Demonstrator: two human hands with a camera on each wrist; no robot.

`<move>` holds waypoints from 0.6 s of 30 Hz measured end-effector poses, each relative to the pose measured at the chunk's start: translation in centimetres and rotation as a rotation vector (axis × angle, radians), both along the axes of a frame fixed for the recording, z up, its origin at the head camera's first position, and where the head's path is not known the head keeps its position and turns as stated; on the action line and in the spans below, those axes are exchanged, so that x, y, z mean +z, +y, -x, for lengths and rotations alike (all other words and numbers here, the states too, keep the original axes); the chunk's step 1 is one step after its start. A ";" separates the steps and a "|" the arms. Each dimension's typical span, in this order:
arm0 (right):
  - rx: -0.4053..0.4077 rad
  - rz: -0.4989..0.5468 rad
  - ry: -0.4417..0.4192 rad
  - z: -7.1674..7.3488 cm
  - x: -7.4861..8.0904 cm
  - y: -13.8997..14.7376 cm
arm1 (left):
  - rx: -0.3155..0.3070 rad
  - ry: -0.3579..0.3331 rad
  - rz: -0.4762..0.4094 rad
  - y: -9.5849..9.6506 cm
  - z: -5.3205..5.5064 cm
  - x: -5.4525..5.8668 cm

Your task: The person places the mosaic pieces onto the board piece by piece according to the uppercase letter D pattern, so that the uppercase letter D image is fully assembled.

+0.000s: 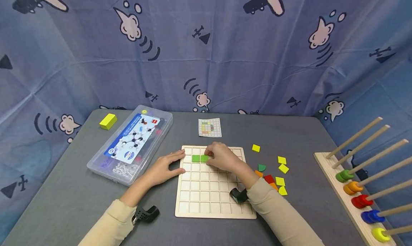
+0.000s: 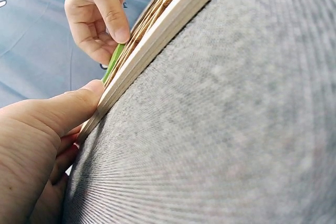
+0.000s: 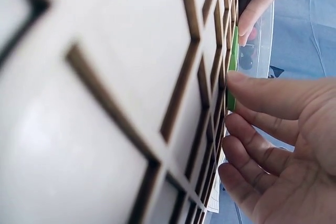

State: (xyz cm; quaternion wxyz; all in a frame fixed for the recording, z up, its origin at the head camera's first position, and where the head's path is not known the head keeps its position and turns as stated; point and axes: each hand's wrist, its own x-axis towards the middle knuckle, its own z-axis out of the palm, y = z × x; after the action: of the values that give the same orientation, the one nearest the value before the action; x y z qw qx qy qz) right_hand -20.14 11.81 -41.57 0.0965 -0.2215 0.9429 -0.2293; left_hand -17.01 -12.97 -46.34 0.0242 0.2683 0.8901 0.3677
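Note:
A pale wooden grid board (image 1: 206, 196) lies on the grey table. Two green square tiles sit side by side near its upper left. My right hand (image 1: 222, 157) pinches the right-hand green tile (image 1: 204, 158) between thumb and forefinger, low at the grid; in the right wrist view its other fingers curl loosely beside the board. The other green tile (image 1: 195, 158) lies just left of it. At the board's left edge my left hand (image 1: 163, 170) rests with thumb and forefinger spread, their tips touching the rim. In the left wrist view its thumb (image 2: 79, 106) lies along the board's side.
Left of the board is a clear plastic case (image 1: 128, 142), with a yellow block (image 1: 108, 121) behind it. A printed pattern card (image 1: 210, 127) lies beyond the board. Loose yellow tiles (image 1: 280, 181), red, orange and green ones lie right, before a peg rack (image 1: 341, 188).

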 end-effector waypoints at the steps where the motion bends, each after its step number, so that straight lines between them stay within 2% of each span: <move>1: 0.002 -0.002 0.004 0.0 0.0 0.0 | -0.001 0.001 0.001 0.0 0.0 0.0; 10: 0.002 0.013 0.005 -0.1 0.0 0.1 | -0.003 -0.004 -0.005 0.0 0.1 0.0; 18: 0.037 0.008 -0.008 -0.1 0.2 0.3 | -0.008 -0.004 -0.012 0.0 0.0 0.0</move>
State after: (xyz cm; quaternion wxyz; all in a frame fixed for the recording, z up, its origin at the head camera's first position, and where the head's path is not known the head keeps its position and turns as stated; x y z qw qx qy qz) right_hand -20.04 12.12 -41.35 0.1039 -0.2384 0.9372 -0.2323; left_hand -17.01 -13.01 -46.35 0.0259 0.2712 0.8867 0.3736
